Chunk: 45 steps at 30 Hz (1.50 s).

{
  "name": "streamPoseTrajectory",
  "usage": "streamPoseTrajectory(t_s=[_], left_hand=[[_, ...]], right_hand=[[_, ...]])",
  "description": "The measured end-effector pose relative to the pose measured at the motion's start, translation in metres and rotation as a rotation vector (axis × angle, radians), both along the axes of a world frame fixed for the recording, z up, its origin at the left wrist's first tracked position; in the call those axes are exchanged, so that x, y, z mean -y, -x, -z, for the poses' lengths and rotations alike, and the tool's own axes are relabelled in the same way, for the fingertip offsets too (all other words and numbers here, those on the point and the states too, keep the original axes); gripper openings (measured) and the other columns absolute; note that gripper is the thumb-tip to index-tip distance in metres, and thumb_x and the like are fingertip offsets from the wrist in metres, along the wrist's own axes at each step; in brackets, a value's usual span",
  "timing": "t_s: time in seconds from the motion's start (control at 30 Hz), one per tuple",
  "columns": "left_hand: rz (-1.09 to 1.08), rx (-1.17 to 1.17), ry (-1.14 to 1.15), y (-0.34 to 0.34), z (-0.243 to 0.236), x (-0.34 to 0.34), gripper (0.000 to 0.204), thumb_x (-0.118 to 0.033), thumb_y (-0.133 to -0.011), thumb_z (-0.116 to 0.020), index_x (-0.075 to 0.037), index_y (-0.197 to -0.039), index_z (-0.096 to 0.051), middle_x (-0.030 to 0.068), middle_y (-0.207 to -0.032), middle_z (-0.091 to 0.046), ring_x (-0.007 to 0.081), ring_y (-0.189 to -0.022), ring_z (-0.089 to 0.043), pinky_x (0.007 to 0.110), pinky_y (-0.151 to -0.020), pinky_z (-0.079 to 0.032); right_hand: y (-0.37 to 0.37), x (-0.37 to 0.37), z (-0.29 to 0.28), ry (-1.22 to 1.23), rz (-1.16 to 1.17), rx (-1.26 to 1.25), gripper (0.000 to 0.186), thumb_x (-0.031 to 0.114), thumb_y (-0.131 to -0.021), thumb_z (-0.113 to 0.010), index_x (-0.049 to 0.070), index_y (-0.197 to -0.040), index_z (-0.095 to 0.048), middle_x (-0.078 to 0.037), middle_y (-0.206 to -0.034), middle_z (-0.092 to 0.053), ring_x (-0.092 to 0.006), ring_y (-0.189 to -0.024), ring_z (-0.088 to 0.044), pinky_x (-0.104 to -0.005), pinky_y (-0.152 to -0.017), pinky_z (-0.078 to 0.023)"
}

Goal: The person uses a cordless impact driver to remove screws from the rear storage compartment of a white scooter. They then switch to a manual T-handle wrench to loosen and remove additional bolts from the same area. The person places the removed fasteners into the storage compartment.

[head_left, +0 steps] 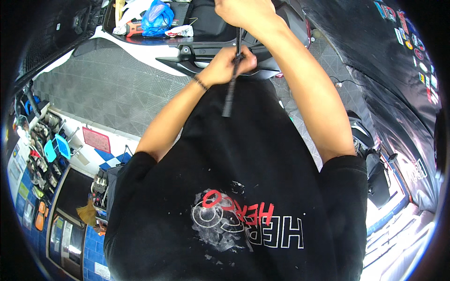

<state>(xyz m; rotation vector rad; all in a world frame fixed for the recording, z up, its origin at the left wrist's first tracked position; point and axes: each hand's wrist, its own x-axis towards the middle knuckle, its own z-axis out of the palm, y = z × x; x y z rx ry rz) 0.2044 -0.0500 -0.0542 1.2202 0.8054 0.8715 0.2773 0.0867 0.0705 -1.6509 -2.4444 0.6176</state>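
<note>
A thin black cable or strip (pixel 238 42) runs upright between my two hands. Its lower end hangs loose as a flat, tape-like tail (pixel 228 105), smeared by motion, in front of my black shirt. My left hand (pixel 227 64), with a dark bracelet at the wrist, is closed around the strip at its middle, beside a dark bunched spot. Above it, at the top edge of the picture, my right hand (pixel 246 13) is closed at the strip's upper end; its fingertips are partly cut off. Just beyond both hands lies the black and white bodywork of a scooter (pixel 211 49).
On the scooter, at the left, sit a blue plastic bag (pixel 158 18) and an orange and grey tool (pixel 135 29). Grey textured floor tiles (pixel 112 86) spread to the left. A wall rack of tools (pixel 47 154) stands far left; a black sheet with stickers (pixel 398 61) hangs right.
</note>
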Motion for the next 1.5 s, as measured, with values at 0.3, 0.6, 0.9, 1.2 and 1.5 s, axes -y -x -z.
streamPoseTrajectory(t_s=[0.3, 0.6, 0.9, 1.2, 1.5], left_hand=[[0.096, -0.146, 0.006, -0.031, 0.022, -0.029, 0.039, -0.035, -0.101, -0.062, 0.000, -0.086, -0.071, -0.0010, -0.069, -0.062, 0.0070, -0.071, -0.056, 0.030, -0.065, -0.046], [-0.109, -0.340, -0.053, -0.022, 0.012, -0.010, 0.042, -0.035, -0.104, -0.059, -0.001, -0.079, -0.059, 0.0002, -0.066, -0.049, 0.0083, -0.066, -0.045, 0.028, -0.060, -0.040], [0.096, -0.481, -0.393, -0.027, -0.008, 0.016, 0.021, -0.015, -0.104, -0.054, -0.003, -0.115, -0.066, 0.0148, -0.110, -0.071, 0.0260, -0.104, -0.068, 0.036, -0.091, -0.051], [-0.310, -0.572, -0.192, -0.021, 0.012, -0.003, 0.023, -0.021, -0.092, -0.077, 0.000, -0.099, -0.076, 0.0062, -0.090, -0.077, 0.0108, -0.083, -0.070, 0.026, -0.079, -0.054], [0.084, -0.353, -0.241, -0.011, 0.003, 0.017, 0.019, -0.016, -0.098, -0.065, 0.001, -0.105, -0.064, 0.0140, -0.101, -0.070, 0.0222, -0.090, -0.071, 0.034, -0.081, -0.055]], right_hand=[[0.056, 0.107, 0.015, 0.126, -0.393, -0.045, 0.036, 0.035, -0.086, -0.069, 0.001, -0.096, -0.072, -0.020, -0.082, -0.072, -0.0342, -0.077, -0.074, -0.0499, -0.071, -0.057], [-0.086, 0.219, -0.021, -0.013, -0.420, -0.213, 0.017, 0.016, -0.086, -0.061, 0.009, -0.099, -0.069, -0.006, -0.100, -0.066, -0.0212, -0.117, -0.059, -0.0512, -0.114, -0.033], [-0.130, 0.075, 0.052, -0.791, -0.122, -0.312, 0.029, 0.020, -0.087, -0.062, -0.007, -0.090, -0.071, -0.032, -0.105, -0.067, -0.0459, -0.104, -0.067, -0.0497, -0.092, -0.054], [0.032, 0.187, 0.020, -0.128, -0.257, -0.033, 0.025, 0.023, -0.086, -0.059, 0.007, -0.095, -0.075, -0.014, -0.091, -0.071, -0.0316, -0.101, -0.065, -0.0619, -0.102, -0.033], [-0.116, 0.212, 0.013, -0.372, 0.455, -0.615, 0.024, 0.024, -0.093, -0.070, 0.002, -0.101, -0.064, -0.014, -0.088, -0.064, -0.0275, -0.068, -0.068, -0.0409, -0.062, -0.057]])
